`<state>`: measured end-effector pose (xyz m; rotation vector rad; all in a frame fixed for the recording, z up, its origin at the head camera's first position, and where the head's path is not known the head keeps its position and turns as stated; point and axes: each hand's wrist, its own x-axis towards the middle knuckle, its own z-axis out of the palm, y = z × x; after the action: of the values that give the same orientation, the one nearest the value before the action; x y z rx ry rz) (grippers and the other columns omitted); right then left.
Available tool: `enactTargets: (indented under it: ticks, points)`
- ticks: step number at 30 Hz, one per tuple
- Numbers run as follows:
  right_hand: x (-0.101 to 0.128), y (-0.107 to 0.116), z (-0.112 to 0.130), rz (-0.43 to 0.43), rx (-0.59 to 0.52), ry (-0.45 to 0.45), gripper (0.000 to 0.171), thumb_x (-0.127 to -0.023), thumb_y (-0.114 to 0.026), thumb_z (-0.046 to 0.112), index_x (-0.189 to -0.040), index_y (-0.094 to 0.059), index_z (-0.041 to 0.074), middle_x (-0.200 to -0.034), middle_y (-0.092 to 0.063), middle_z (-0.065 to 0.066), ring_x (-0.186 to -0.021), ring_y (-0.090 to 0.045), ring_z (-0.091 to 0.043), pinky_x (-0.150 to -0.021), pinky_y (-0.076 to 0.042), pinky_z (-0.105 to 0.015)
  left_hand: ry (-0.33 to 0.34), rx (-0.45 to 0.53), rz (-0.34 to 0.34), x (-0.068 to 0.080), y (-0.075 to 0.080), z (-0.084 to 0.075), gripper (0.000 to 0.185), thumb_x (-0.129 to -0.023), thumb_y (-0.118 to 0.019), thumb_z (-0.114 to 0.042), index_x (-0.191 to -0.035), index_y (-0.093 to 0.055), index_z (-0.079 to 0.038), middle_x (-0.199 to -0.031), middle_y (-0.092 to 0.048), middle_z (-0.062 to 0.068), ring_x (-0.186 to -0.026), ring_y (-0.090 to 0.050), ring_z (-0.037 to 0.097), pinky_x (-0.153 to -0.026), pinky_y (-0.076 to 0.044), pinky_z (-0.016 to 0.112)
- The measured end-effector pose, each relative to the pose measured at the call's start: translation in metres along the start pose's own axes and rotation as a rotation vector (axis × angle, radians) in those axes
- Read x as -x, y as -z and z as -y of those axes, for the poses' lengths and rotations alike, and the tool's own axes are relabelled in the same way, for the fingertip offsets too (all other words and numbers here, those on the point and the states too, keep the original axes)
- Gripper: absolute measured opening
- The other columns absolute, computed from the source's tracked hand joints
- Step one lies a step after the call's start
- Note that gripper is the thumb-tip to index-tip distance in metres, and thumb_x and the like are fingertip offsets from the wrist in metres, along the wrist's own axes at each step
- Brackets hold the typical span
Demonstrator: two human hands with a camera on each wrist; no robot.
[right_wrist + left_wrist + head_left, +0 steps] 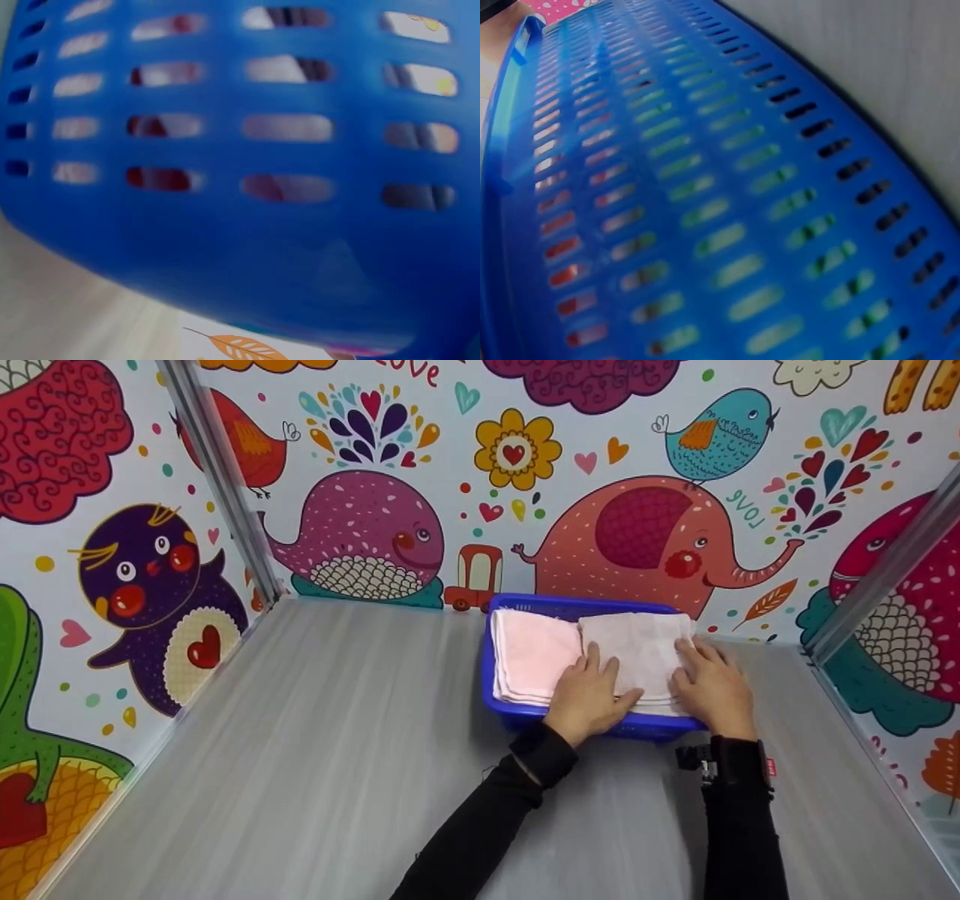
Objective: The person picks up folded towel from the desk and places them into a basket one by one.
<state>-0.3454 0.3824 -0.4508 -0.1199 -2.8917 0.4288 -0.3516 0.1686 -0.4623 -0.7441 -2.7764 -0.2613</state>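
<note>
A blue slotted plastic basket (570, 605) stands on the grey table near the back wall. Two folded stacks lie in it: pink towels (531, 660) on the left and paler towels (641, 649) on the right. My left hand (592, 694) lies flat on the near left part of the paler stack, fingers straight. The right hand (709, 682) presses flat on that stack's right side. Both wrist views are filled by the basket's blue wall (705, 195) (247, 150) seen close up and blurred; neither hand shows there.
The grey table (322, 750) stretches wide to the left and front of the basket. Cartoon-patterned walls close in the back and both sides, with metal corner posts (225, 480) (885, 577).
</note>
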Motion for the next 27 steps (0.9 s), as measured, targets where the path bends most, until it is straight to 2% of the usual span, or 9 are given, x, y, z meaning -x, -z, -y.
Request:
enactTargets:
  ticks: [3,7,15,19,27]
  points:
    - [0.0008,-0.0013,0.0025,-0.001,0.053,0.017,0.055,-0.103,-0.047,0.027,-0.155,-0.045,0.008,-0.161,-0.038,-0.025,-0.149,-0.027,-0.050,-0.119,-0.016,-0.073,0.017,-0.021,0.050,0.0004,0.0014,-0.0012,0.073,-0.102,-0.037,-0.070,-0.148,-0.055,-0.017,-0.160,-0.044,0.016,-0.142,-0.050,0.023,-0.110,-0.046,0.032]
    - [0.0019,-0.0029,0.0048,-0.014,0.103,0.044,0.053,-0.103,-0.046,0.027,-0.152,-0.049,0.007,-0.158,-0.043,-0.025,-0.151,-0.025,-0.049,-0.121,-0.011,-0.071,0.021,-0.021,0.085,0.0013,0.0039,-0.0006,0.078,-0.099,-0.037,-0.074,-0.149,-0.054,-0.017,-0.160,-0.045,0.014,-0.141,-0.052,0.023,-0.112,-0.045,0.033]
    - [0.0046,-0.0042,0.0062,0.016,0.131,0.087,0.048,-0.104,-0.047,0.027,-0.145,-0.058,0.007,-0.153,-0.051,-0.023,-0.154,-0.022,-0.047,-0.122,-0.002,-0.071,0.009,-0.024,0.082,0.0026,0.0039,0.0025,0.081,-0.097,-0.036,-0.078,-0.145,-0.059,-0.018,-0.156,-0.050,0.013,-0.134,-0.057,0.023,-0.108,-0.048,0.034]
    - [0.0056,-0.0044,0.0071,0.045,0.135,0.084,0.048,-0.104,-0.046,0.028,-0.145,-0.059,0.007,-0.153,-0.051,-0.023,-0.154,-0.021,-0.047,-0.122,0.002,-0.071,0.019,-0.018,0.103,0.0029,0.0055,0.0029,0.081,-0.096,-0.035,-0.079,-0.145,-0.060,-0.019,-0.157,-0.050,0.012,-0.134,-0.057,0.024,-0.108,-0.048,0.034]
    - [0.0051,-0.0034,0.0071,0.106,0.139,0.081,0.049,-0.106,-0.045,0.031,-0.148,-0.056,0.009,-0.155,-0.049,-0.023,-0.155,-0.018,-0.048,-0.122,0.000,-0.071,0.025,-0.013,0.133,0.0028,0.0055,0.0032,0.082,-0.096,-0.033,-0.080,-0.148,-0.057,-0.020,-0.159,-0.048,0.012,-0.137,-0.055,0.024,-0.110,-0.046,0.034]
